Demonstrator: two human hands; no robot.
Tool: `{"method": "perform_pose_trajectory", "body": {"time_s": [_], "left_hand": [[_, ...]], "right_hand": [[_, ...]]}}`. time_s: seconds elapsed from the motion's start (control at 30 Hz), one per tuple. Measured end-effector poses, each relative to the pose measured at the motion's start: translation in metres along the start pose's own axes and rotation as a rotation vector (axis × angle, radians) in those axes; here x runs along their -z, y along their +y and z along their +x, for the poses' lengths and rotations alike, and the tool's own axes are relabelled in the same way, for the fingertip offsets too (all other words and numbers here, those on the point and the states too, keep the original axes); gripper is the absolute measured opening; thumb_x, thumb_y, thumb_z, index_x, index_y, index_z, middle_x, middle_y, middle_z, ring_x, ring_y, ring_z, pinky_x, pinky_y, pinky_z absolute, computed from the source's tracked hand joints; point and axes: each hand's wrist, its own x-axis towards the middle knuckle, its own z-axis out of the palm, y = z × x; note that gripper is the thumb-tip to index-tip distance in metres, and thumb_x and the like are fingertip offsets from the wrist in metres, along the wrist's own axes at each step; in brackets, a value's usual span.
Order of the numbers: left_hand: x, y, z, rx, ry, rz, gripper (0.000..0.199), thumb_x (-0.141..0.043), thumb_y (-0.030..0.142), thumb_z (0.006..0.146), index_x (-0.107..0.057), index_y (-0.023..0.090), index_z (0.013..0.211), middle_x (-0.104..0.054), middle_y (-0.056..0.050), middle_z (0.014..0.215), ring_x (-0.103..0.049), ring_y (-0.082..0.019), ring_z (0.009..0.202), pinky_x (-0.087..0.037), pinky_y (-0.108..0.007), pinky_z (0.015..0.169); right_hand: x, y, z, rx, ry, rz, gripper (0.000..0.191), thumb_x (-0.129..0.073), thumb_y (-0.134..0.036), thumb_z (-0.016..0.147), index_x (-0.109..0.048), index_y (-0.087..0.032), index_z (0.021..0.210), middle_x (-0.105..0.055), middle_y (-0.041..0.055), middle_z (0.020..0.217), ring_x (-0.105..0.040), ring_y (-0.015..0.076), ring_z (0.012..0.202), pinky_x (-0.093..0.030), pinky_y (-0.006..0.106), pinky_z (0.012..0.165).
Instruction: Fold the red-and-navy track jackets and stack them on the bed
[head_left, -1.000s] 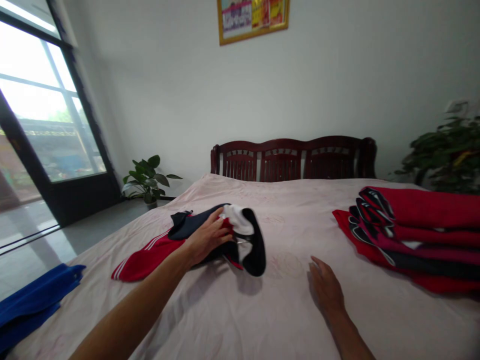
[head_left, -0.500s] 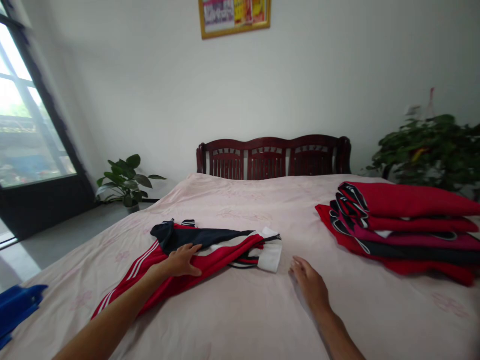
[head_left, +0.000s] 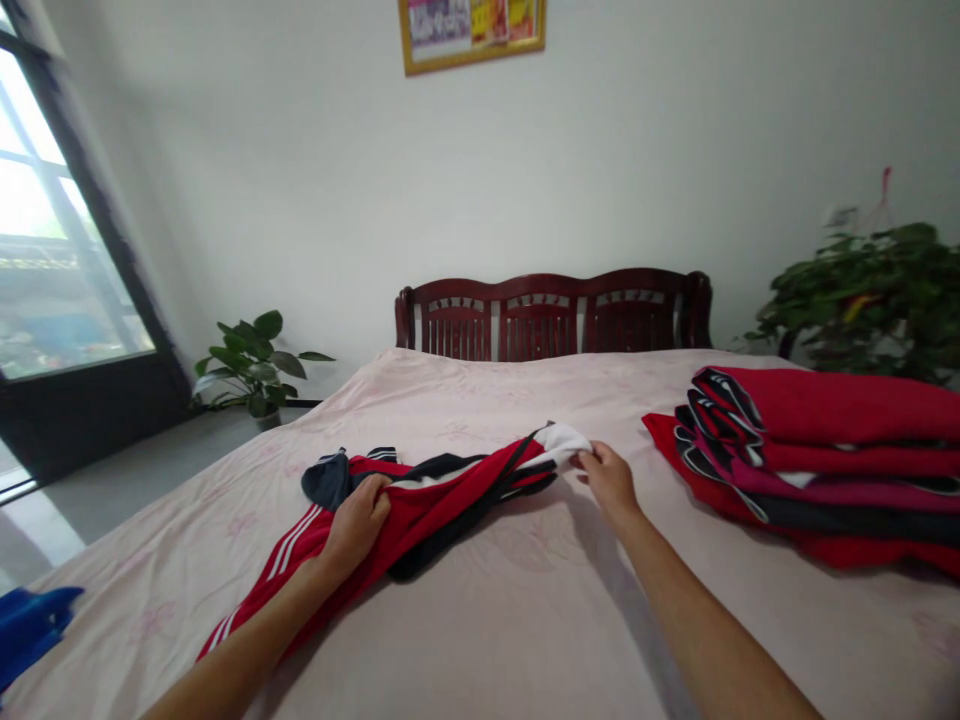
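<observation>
Indoors: pale pink floral sheet (head_left: pixel 465 640), dark carved wooden headboard (head_left: pixel 538 315), plain wall (head_left: pixel 637 150) | soft wrinkled cloth; thick folded stack (head_left: pixel 847 405) at right | red, navy and white garment (head_left: pixel 450 510), stripe-edged, on sheet left of stack, white end raised | left hand (head_left: pixel 364 520) curled, gripping its middle; right hand (head_left: pixel 611 482) pinching white end

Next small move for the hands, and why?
Probably ease the right hand gently away from the left hand to draw the garment straighter. The right hand pinches its white end, the left hand is on the red part, and between them the red and dark layers look bunched and unevenly overlapped.
</observation>
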Motion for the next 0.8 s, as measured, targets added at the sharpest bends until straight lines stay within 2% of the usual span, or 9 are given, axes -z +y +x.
{"method": "perform_pose_trajectory", "body": {"time_s": [0.1, 0.17, 0.27, 0.33, 0.43, 0.5, 0.57, 0.67, 0.8], "left_hand": [[0.000, 0.020, -0.012, -0.169, -0.110, -0.270, 0.022, -0.040, 0.031, 0.093, -0.061, 0.024, 0.093, -0.068, -0.003, 0.092, -0.062, -0.020, 0.087, -0.046, -0.029, 0.083], [-0.008, 0.030, -0.015, -0.234, -0.239, -0.345, 0.025, -0.043, 0.036, 0.093, -0.065, 0.024, 0.090, -0.069, -0.003, 0.091, -0.063, -0.021, 0.087, -0.046, -0.030, 0.084], [-0.027, 0.040, -0.005, -0.166, -0.230, -0.310, 0.032, -0.046, 0.044, 0.092, -0.068, 0.023, 0.101, -0.070, -0.008, 0.106, -0.063, -0.025, 0.102, -0.043, -0.035, 0.096], [-0.041, 0.048, 0.010, -0.124, -0.198, -0.295, 0.042, -0.046, 0.048, 0.091, -0.065, 0.020, 0.116, -0.067, -0.012, 0.120, -0.059, -0.028, 0.114, -0.038, -0.039, 0.105], [-0.060, 0.071, 0.035, -0.106, -0.235, -0.279, 0.067, -0.054, 0.058, 0.084, -0.054, 0.015, 0.135, -0.055, -0.020, 0.140, -0.047, -0.034, 0.132, -0.031, -0.045, 0.111], [-0.074, 0.091, 0.049, -0.066, -0.273, -0.245, 0.085, -0.062, 0.064, 0.076, -0.047, 0.010, 0.140, -0.047, -0.025, 0.145, -0.039, -0.041, 0.137, -0.028, -0.049, 0.111], [-0.088, 0.111, 0.058, -0.007, -0.305, -0.238, 0.093, -0.068, 0.065, 0.067, -0.047, 0.010, 0.139, -0.052, -0.026, 0.141, -0.040, -0.044, 0.135, -0.029, -0.051, 0.109], [-0.108, 0.130, 0.065, 0.043, -0.360, -0.347, 0.078, -0.075, 0.058, 0.061, -0.059, 0.016, 0.125, -0.069, -0.018, 0.115, -0.055, -0.040, 0.120, -0.036, -0.046, 0.102], [-0.119, 0.131, 0.073, 0.025, -0.439, -0.494, 0.029, -0.064, 0.040, 0.073, -0.070, 0.017, 0.089, -0.072, -0.007, 0.081, -0.067, -0.027, 0.087, -0.047, -0.035, 0.081]], "right_hand": [[0.022, -0.007, 0.022, -0.087, 0.135, 0.157, 0.028, -0.050, -0.032, 0.082, -0.055, -0.024, 0.108, -0.067, 0.0029, 0.102, -0.066, 0.0151, 0.091, -0.055, 0.026, 0.074], [0.033, 0.002, 0.020, -0.204, 0.150, 0.226, 0.024, -0.045, -0.028, 0.084, -0.053, -0.024, 0.106, -0.067, 0.0047, 0.097, -0.067, 0.0164, 0.086, -0.057, 0.032, 0.075], [0.041, 0.028, -0.001, -0.370, 0.081, 0.295, 0.018, -0.048, -0.019, 0.078, -0.055, -0.022, 0.094, -0.068, 0.0074, 0.084, -0.069, 0.0209, 0.078, -0.058, 0.038, 0.072], [0.040, 0.044, -0.017, -0.438, 0.006, 0.339, 0.020, -0.052, -0.014, 0.072, -0.057, -0.021, 0.090, -0.070, 0.0078, 0.083, -0.069, 0.0209, 0.077, -0.058, 0.035, 0.070], [0.034, 0.058, -0.029, -0.506, -0.100, 0.381, 0.020, -0.059, -0.013, 0.069, -0.059, -0.020, 0.088, -0.070, 0.0065, 0.078, -0.068, 0.0177, 0.067, -0.056, 0.029, 0.059], [0.026, 0.059, -0.028, -0.524, -0.131, 0.389, 0.019, -0.061, -0.014, 0.068, -0.059, -0.020, 0.086, -0.068, 0.0040, 0.070, -0.063, 0.0146, 0.054, -0.048, 0.022, 0.046], [0.014, 0.056, -0.024, -0.502, -0.136, 0.408, 0.022, -0.061, -0.015, 0.068, -0.059, -0.021, 0.090, -0.065, -0.0002, 0.064, -0.057, 0.0114, 0.046, -0.035, 0.017, 0.037], [-0.004, 0.048, -0.023, -0.419, -0.164, 0.472, 0.030, -0.063, -0.021, 0.070, -0.058, -0.025, 0.099, -0.065, -0.0049, 0.065, -0.055, 0.0094, 0.047, -0.033, 0.015, 0.038], [-0.016, 0.041, -0.029, -0.315, -0.363, 0.534, 0.040, -0.070, -0.028, 0.072, -0.062, -0.027, 0.111, -0.072, -0.0035, 0.087, -0.062, 0.0102, 0.063, -0.044, 0.018, 0.051]]}}
